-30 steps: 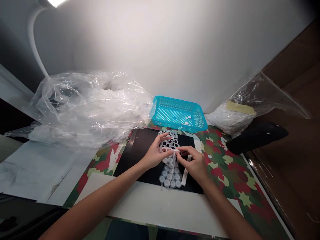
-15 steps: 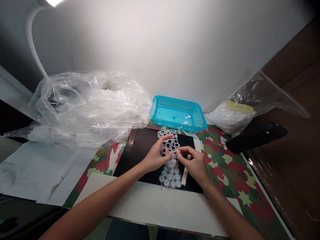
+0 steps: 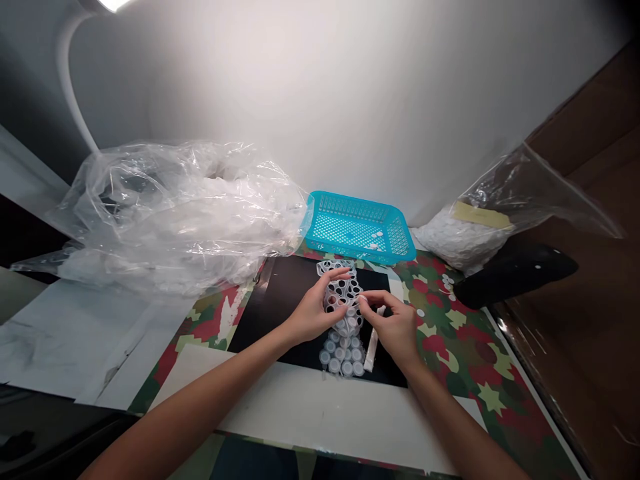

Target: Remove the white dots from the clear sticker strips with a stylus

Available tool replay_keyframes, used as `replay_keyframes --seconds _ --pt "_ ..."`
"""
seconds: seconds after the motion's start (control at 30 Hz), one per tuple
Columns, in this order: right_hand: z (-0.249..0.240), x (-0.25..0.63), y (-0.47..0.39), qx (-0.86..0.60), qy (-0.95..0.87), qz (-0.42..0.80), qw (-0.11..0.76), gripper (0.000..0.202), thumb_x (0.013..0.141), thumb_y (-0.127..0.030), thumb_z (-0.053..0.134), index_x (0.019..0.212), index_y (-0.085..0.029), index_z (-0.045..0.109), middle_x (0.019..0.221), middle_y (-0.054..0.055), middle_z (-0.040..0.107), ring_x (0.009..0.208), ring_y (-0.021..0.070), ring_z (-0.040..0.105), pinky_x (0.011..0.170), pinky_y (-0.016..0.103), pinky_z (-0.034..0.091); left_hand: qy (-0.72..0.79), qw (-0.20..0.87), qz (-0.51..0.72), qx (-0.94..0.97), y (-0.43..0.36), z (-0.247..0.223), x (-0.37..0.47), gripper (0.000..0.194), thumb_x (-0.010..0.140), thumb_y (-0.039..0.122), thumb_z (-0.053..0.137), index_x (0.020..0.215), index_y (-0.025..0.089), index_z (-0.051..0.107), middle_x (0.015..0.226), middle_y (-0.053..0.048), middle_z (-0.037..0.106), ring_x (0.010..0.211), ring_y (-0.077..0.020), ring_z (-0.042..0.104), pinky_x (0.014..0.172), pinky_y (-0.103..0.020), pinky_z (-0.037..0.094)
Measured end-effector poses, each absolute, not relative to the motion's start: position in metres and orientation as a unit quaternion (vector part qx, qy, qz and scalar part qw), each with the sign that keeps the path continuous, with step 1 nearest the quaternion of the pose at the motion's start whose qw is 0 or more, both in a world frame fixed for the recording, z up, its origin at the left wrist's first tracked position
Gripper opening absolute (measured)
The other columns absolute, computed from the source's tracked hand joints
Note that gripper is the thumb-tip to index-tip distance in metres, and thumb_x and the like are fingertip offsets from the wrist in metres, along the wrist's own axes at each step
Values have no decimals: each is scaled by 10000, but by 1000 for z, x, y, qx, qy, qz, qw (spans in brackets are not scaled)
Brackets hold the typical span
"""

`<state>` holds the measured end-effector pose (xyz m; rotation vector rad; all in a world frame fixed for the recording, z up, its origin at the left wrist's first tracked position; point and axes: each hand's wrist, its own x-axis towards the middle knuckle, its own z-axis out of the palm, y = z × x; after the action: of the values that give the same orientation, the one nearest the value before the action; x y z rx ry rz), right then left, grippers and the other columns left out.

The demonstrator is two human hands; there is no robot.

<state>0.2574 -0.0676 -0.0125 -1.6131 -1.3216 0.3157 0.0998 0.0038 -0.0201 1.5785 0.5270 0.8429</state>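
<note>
A strip of joined clear plastic rings [image 3: 345,288] runs up the middle of the black mat [image 3: 290,283]. My left hand [image 3: 317,307] is curled around its left side, thumb in front, with a skin-toned patch showing through one ring. The strip's nearer part holds several whitish round caps [image 3: 343,357] lying close together. My right hand [image 3: 395,323] pinches a small white disc [image 3: 362,300] between thumb and forefinger, just right of the rings. Beneath that hand lies a narrow white stick-like piece [image 3: 371,350], partly covered by the fingers.
A blue basket [image 3: 360,253] with a few white discs stands at the back. Big clear plastic bags [image 3: 200,213] fill the left. To the right are a bag of white pieces [image 3: 450,240], a black elongated object [image 3: 520,273] and loose discs [image 3: 447,283]. A lamp [image 3: 70,80] stands at upper left.
My right hand has shifted slightly right and up, away from the rings, with the white disc showing at its fingertips. My left hand stays nearly in place.
</note>
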Motion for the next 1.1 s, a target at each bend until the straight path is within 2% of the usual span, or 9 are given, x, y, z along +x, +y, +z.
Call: replay_keyframes --seconds 0.27,0.47,0.57,0.77,0.97,1.1 --pt "-14 257 -67 -636 -568 207 479 162 797 -330 645 836 -197 730 803 43 740 707 192 662 654 307 540 231 619 379 648 2 -21 101 561 814 233 630 1318 253 386 1246 -103 503 719 -85 527 708 -264 466" --pt "-12 257 -67 -620 -580 221 481 133 800 -315 649 840 -221 734 852 34 752 809 225 697 731 345 560 232 641 396 615 4 -29 104 686 769 301 710 1342 293 333 1257 -92 477 759 -90 539 725 -267 471" --pt "-10 257 -68 -623 -586 200 478 109 799 -294 650 829 -227 730 842 25 750 794 213 691 728 333 550 225 652 392 609 5 -30 104 663 786 285 692 1342 300 331 1239 -83 480 754 -80 534 731 -259 468" --pt "-8 259 -68 -649 -586 120 470 85 790 -277 649 791 -217 710 738 11 712 648 172 635 602 287 496 217 663 368 615 5 -26 103 673 792 233 671 1356 297 309 1230 -81 461 722 -61 529 675 -232 460" --pt "-10 263 -68 -653 -588 98 467 90 799 -277 634 804 -214 699 770 20 713 702 186 653 653 297 505 225 654 354 630 5 -24 102 678 789 199 655 1362 296 306 1218 -71 467 651 -39 449 621 -211 429" --pt "-10 265 -67 -649 -602 79 459 94 799 -283 633 801 -216 700 757 16 705 668 176 639 649 299 500 228 648 348 638 5 -25 101 678 781 189 646 1361 296 312 1223 -69 474 625 -43 421 599 -212 417"
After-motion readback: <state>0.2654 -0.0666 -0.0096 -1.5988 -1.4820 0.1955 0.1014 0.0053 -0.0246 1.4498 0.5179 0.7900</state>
